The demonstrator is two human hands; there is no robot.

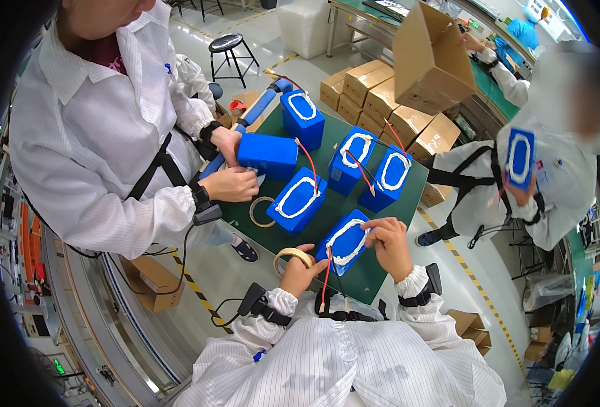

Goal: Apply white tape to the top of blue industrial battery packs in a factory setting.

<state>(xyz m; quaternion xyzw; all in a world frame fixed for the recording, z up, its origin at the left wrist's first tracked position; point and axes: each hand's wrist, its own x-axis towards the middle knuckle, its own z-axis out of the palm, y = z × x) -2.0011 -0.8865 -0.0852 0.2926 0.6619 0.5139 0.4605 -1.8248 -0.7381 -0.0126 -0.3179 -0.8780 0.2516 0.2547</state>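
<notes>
Directly in front of me on the green table stands a blue battery pack (334,238) with a white oval bead on top and red and black wires at its near side. My left hand (298,276) is closed on a roll of masking tape (302,254), its fingertips by the wires. At the pack's right edge, the fingers of my right hand (391,249) are drawn together beside the white bead; whatever lies between them is too small to make out. Another blue battery pack (296,203) with the same kind of bead stands just beyond.
Several more blue packs (349,163) occupy the table (266,230). A tape roll (262,211) lies at its left. One co-worker's hands (229,183) hold a tipped pack (267,156); another co-worker at right holds a pack (519,159). Cartons (381,95) are stacked behind.
</notes>
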